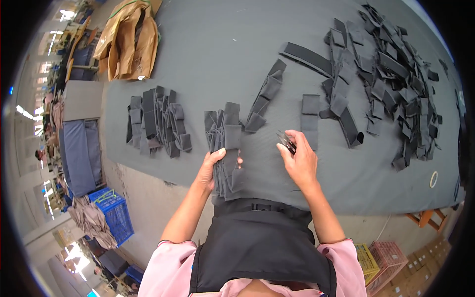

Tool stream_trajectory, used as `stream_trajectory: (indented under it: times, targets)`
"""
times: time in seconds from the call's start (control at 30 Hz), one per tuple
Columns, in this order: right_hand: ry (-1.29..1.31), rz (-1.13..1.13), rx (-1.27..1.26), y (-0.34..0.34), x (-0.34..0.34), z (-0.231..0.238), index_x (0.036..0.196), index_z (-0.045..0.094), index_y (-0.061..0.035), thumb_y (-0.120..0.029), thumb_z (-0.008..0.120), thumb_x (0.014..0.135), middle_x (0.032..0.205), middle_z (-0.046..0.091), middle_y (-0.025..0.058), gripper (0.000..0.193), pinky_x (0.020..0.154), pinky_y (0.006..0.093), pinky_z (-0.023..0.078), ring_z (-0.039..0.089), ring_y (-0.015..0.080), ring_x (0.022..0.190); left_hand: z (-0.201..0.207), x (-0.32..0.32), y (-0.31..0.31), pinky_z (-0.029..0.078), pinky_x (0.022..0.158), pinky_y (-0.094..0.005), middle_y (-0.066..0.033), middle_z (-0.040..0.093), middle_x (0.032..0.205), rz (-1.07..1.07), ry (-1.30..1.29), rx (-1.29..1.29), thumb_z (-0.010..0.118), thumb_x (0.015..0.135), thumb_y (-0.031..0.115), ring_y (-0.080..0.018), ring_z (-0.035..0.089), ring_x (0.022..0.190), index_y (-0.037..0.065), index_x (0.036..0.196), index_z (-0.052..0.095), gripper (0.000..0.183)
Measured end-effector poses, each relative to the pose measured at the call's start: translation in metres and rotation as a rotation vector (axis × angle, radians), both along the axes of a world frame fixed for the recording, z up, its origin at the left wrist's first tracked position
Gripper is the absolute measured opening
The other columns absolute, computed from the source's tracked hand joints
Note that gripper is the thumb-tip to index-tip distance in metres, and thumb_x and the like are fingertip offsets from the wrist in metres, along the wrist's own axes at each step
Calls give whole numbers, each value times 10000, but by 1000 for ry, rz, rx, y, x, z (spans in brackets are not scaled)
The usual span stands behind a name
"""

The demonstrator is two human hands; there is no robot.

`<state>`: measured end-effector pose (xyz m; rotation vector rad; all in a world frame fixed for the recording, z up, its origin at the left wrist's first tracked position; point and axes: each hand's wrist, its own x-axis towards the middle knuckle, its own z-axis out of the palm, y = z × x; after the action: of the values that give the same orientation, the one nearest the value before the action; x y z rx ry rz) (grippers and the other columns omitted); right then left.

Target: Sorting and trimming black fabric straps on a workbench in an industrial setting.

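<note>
My left hand [213, 166] is closed round a bundle of dark grey fabric strips [225, 148], its thumb lying across the front. The strips are folded with pocket-like pads and hang down toward my apron. My right hand [300, 161] holds small dark thread snips [287, 143], their pointed tips aimed up and left. The snips are apart from the bundle. Just beyond my right hand lies a flat strip [310, 116]. Another folded strip [267, 96] slants away from the bundle's top.
A pile of similar strips [154, 121] lies at the left, a large heap [396, 79] at the right. A brown paper bag [127, 44] stands at the far left corner. A pale ring [433, 179] lies right. Blue [113, 213] and pink [388, 262] crates stand below the table.
</note>
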<state>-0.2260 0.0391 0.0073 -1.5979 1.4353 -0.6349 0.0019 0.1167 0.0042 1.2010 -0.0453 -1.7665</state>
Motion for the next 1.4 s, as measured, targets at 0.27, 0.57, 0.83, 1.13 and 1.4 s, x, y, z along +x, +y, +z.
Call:
stream_trajectory:
  times: [0.27, 0.57, 0.83, 1.13, 1.4]
  targets:
    - [246, 357, -511, -32, 49, 2, 899, 551, -78, -124, 681, 739, 845, 503, 61, 212, 597, 362, 458, 586, 233, 649, 24, -5, 2, 571, 672, -337, -163, 639, 863, -17, -251, -48, 628, 803, 245, -215, 657, 746, -60, 1052, 534, 405]
    - [336, 419, -658, -45, 66, -6, 829, 552, -71, -70, 642, 703, 803, 508, 54, 155, 593, 346, 461, 586, 211, 629, 33, -7, 0, 565, 630, -329, -184, 639, 809, -25, -264, -61, 630, 788, 250, -224, 652, 696, -62, 1045, 526, 417]
    - [192, 257, -455, -22, 43, 7, 898, 586, -89, -114, 681, 737, 819, 526, 43, 189, 561, 353, 469, 581, 264, 637, 32, 2, 9, 568, 628, -343, -205, 641, 818, 86, -194, -28, 590, 811, 246, -242, 655, 679, -69, 1066, 515, 413]
    - [98, 258, -517, -26, 50, 13, 907, 562, -66, -88, 701, 712, 819, 501, 50, 240, 549, 352, 443, 566, 237, 607, 66, 11, 21, 572, 609, -365, -213, 642, 801, 114, -380, -110, 565, 803, 284, -265, 655, 657, -70, 1059, 527, 438]
    - [219, 416, -671, -37, 74, 15, 860, 529, -54, -65, 680, 694, 829, 482, 61, 224, 569, 330, 424, 577, 184, 652, 66, 11, 20, 574, 619, -354, -212, 640, 817, 87, -334, -79, 576, 799, 252, -258, 658, 675, -73, 1082, 502, 437]
